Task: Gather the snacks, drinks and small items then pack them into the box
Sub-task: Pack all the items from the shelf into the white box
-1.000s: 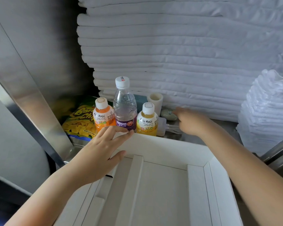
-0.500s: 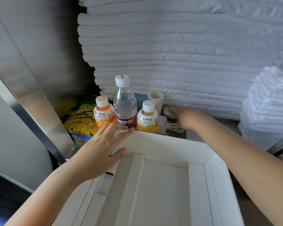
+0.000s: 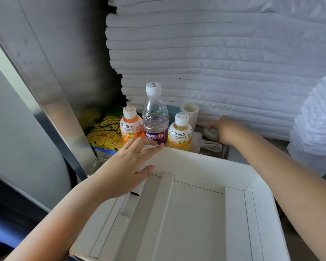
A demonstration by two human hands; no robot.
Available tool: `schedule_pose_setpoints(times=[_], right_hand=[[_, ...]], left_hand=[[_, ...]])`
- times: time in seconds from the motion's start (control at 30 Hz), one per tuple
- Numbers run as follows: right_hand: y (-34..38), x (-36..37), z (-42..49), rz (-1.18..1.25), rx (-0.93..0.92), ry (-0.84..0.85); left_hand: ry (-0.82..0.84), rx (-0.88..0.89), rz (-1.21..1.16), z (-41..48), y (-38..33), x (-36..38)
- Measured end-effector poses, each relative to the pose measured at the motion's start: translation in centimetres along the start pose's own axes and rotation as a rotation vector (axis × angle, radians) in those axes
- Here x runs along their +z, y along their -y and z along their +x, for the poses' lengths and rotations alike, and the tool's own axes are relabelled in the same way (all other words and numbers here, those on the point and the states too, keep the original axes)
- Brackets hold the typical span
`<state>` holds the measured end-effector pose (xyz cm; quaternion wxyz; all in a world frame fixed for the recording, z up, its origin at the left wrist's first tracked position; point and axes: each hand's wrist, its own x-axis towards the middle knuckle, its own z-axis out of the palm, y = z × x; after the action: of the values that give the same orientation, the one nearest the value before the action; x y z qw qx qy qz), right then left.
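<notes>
Sensibly, the open white box (image 3: pixel 201 162) sits mouth-up just in front of the drinks (image 3: pixel 154 117), and the left hand (image 3: pixel 128 166) steadies it, fingers straight on its far rim, gripping nothing. The right hand (image 3: pixel 228 129) reaches past the charger (image 3: pixel 197 139) to a small oval item (image 3: pixel 211 133) lying just behind it; the thumb rests on top, but whether the fingers have closed I cannot tell. Better to pinch it across its narrow width and lift clear of the cable (image 3: pixel 211 146). It lies flat, long axis roughly left to right.
</notes>
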<state>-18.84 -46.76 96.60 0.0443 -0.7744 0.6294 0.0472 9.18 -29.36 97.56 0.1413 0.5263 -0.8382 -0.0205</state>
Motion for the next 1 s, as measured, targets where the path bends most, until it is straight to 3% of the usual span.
schedule_pose_setpoints(times=[0.3,0.53,0.67,0.77,1.0], right_hand=[[-0.8,-0.1,-1.2,-0.092,-0.002,-0.108],[-1.3,0.3,-1.2,0.131,0.021,-0.077],[-1.4,0.2,-1.7,0.093,-0.005,-0.076],[-0.9,-1.0,-2.6,0.008,-0.018,-0.21],[1.1,-3.6,-9.4,0.007,-0.192,-0.732]], left_hand=[[-0.002,-0.007,0.002,0.0,-0.1,0.0],[0.014,-0.007,0.016,0.1,-0.1,0.0],[0.016,-0.005,0.016,0.2,-0.2,-0.1],[0.011,-0.008,0.001,0.2,-0.2,-0.2],[0.003,-0.01,-0.012,0.0,-0.1,0.0]])
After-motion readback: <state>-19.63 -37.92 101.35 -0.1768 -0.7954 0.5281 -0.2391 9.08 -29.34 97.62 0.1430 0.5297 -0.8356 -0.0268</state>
